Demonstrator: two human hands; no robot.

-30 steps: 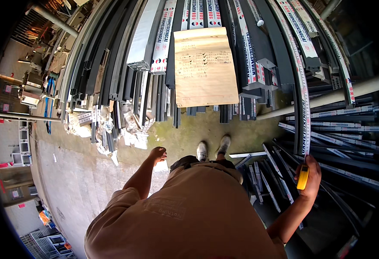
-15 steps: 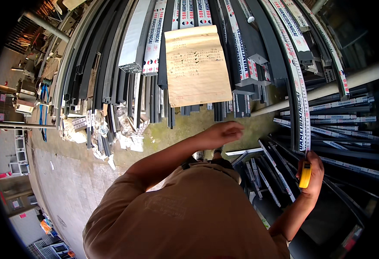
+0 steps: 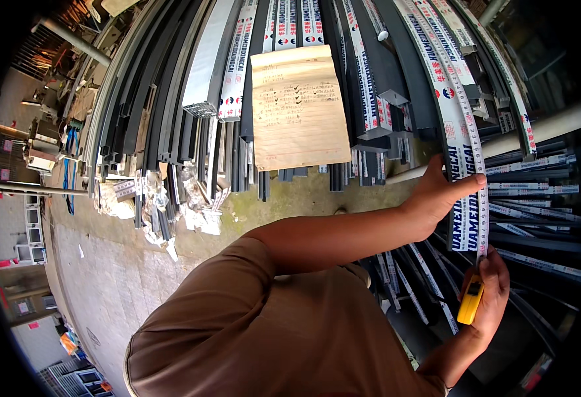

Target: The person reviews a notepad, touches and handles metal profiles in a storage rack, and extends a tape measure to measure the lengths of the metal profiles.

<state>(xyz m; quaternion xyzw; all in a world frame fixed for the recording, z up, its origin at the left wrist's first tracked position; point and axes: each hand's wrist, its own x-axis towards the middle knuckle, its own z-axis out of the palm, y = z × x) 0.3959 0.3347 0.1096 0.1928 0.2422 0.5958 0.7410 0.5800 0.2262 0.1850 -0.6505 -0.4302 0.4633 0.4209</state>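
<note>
Yellow tape measure case (image 3: 470,302) sits clasped in the right hand (image 3: 492,291), its blade (image 3: 474,165) running up a wrapped aluminium profile (image 3: 459,172); left hand (image 3: 439,195) fingers seemingly pin the blade.

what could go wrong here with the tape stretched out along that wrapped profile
The tape blade lies long and unsupported on the wrapped profile; only the left hand pins it, so it may slide sideways and skew the reading. If the right hand loosens on the yellow tape case, the blade might snap back toward the fingers.
</note>
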